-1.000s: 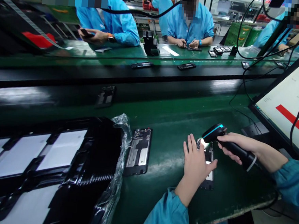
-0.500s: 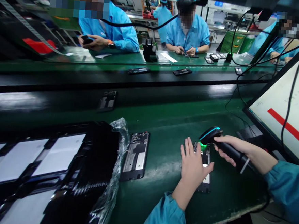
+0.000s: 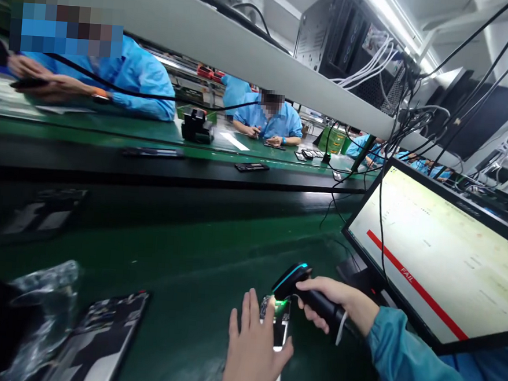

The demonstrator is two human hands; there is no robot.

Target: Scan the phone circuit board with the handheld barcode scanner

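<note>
Pressing flat on the phone frame, the left hand has fingers spread and released, not gripping. The frame lies on the green bench, near its front edge, approx. in front of the person. The right hand is clenched around the barcode scanner, whose head hangs just above the frame's top w/ green light on it. Beside, at right, the monitor shows a red FAIL bar. A second frame lies at left, well apart.
</note>
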